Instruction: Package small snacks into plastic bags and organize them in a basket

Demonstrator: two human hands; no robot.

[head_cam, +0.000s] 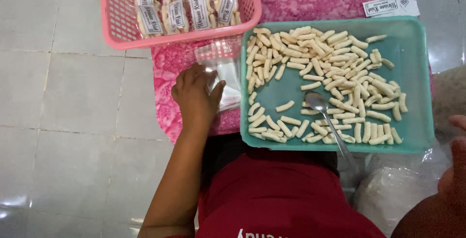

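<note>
The left hand [195, 94] rests with fingers curled on a stack of thin, slippery clear bags [221, 73] beside the teal tray [412, 48], probably pinching the limp top bag by its edge.

Soft, even light is filling the scene — bright enough, with no hard shadows, only a faint dark edge lying under the left hand [195, 97] at centre left. Glare is showing on the floor tiles [14, 204] at the lower left and glinting off the spoon [316, 101] in the middle. The right hand [456, 160] at the right edge is blurring out of focus — too close to the lens.
</note>
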